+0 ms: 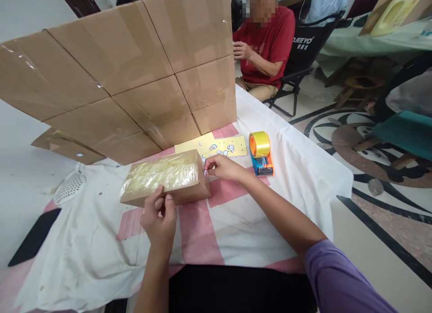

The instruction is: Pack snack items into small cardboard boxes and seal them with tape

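1. While bracing the taped box (162,172) along its near edge with the left hand (158,218), thumb and forefinger slightly parted at the tips, press lightly; impossible to tell whether clamped on anything.
2. Pictured at the box's right end: the right hand (221,165), fingertips apparently pinched together on a small white piece (205,173). Best gripped, probably, by its very rim.
3. Seen beneath the box, the rumpled tablecloth (243,232); behind it, the tall cardboard panel (141,79). Guard against sliding on loose fabric.
4. Before smoothing anything onto the end face, square it up, then rub outward from the middle.
5. Beyond the box's right end, a yellow sheet (239,142); farther right, a tape dispenser (261,151). Best left unbumped by wrist or forearm.
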A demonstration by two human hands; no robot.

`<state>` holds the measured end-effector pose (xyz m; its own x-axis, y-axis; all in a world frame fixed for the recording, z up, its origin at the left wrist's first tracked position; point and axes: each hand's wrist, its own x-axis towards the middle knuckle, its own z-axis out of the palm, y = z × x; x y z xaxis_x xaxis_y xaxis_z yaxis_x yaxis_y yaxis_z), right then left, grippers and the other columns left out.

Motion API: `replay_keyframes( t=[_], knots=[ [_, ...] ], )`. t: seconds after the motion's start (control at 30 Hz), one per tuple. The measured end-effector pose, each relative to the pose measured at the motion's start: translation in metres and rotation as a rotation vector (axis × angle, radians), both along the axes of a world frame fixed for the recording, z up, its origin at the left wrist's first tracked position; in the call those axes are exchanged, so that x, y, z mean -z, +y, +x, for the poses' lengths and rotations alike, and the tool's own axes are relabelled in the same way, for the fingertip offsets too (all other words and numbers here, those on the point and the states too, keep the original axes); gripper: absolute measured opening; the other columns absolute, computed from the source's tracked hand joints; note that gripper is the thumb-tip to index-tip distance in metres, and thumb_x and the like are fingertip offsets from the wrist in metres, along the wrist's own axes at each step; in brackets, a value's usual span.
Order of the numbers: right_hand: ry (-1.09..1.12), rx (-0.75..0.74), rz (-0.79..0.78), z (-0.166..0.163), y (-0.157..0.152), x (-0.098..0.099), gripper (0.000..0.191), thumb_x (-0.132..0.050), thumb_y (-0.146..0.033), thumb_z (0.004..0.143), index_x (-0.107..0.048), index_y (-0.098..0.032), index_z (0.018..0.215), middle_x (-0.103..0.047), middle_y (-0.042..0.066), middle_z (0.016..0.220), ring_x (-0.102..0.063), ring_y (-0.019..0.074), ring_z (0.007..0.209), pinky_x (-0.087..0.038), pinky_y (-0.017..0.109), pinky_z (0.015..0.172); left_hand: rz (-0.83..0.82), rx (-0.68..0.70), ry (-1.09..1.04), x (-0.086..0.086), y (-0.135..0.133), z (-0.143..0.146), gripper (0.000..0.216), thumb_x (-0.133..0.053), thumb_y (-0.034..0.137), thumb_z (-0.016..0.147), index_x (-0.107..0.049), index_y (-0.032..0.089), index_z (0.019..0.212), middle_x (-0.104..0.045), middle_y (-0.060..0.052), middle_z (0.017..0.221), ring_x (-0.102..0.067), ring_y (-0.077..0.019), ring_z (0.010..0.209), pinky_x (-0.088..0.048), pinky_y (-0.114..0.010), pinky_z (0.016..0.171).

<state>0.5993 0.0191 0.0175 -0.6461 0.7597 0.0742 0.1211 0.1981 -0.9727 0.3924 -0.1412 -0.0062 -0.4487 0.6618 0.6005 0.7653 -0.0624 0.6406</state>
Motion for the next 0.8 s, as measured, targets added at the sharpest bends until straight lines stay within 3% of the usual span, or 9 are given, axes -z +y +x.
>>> replay_keyframes(
  t=[0.3,0.8],
  knots=[
    [0.002,0.028,-0.013,-0.0028,0.0013,0.0046,0.013,-0.064,-0.005,0.070,-0.066,-0.017,0.071,-0.070,-0.002,0.068,-0.064,0.0140,0.070,-0.045,0.023,0.066,0.012,0.042,-0.026,-0.0054,0.0009,0.0037,0.034,-0.062,0.032,0.092,-0.063,0.015,0.121,-0.060,0.006,0.057,-0.053,-0.0084,0.045,-0.042,-0.020,0.050],
    [-0.018,-0.003,-0.040,-0.0015,0.0014,0.0030,0.010,-0.065,-0.007,0.071,-0.067,-0.017,0.071,-0.070,-0.002,0.070,-0.062,0.0129,0.071,-0.042,0.023,0.067,-0.008,0.018,-0.029,-0.0064,0.0010,0.0058,0.038,-0.060,0.036,0.091,-0.061,0.014,0.122,-0.059,0.007,0.058,-0.052,-0.0082,0.046,-0.043,-0.021,0.051]
  ],
)
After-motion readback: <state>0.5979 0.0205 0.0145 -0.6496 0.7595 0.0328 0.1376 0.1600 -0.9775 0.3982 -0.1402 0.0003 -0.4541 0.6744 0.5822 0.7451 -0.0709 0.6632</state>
